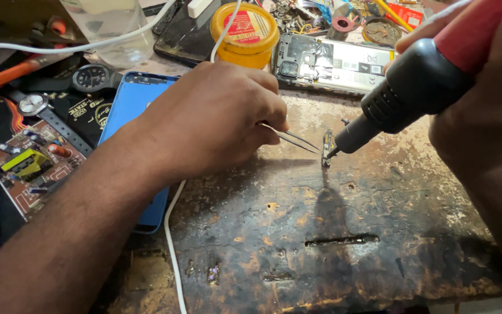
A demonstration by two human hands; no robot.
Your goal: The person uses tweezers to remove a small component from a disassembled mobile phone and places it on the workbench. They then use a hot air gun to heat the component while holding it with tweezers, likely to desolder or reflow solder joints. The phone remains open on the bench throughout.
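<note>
Table [332, 244] wood fills most of the view, dark, burnt and scratched, with a long slot cut in it. Next in size is the left arm, which comes in from the lower left and ends in the left hand [216, 119], low over the table. That hand is pinched tight on thin metal tweezers [290, 138], whose tips point right toward a small metal part [327, 148]. On the right side, the right hand [483, 99] is wrapped around a soldering iron [419, 81] with a red grip and a black body. Its tip touches the small part, which stands upright on the table, between the tweezers and the iron, near the middle of the view. The tweezer tips are just beside the part; I cannot tell if they touch it. Under the left arm lies a blue phone case [126, 104], and a white cable [172, 244] runs down past it. At the left edge sits a brown circuit board [30, 168] with a yellow block on it. Behind the hands lies an opened phone [332, 61] with its insides showing. Beside it stands a round yellow tub [245, 32]. Two watches [91, 77] lie at the upper left, one dark and one with a pale face.
</note>
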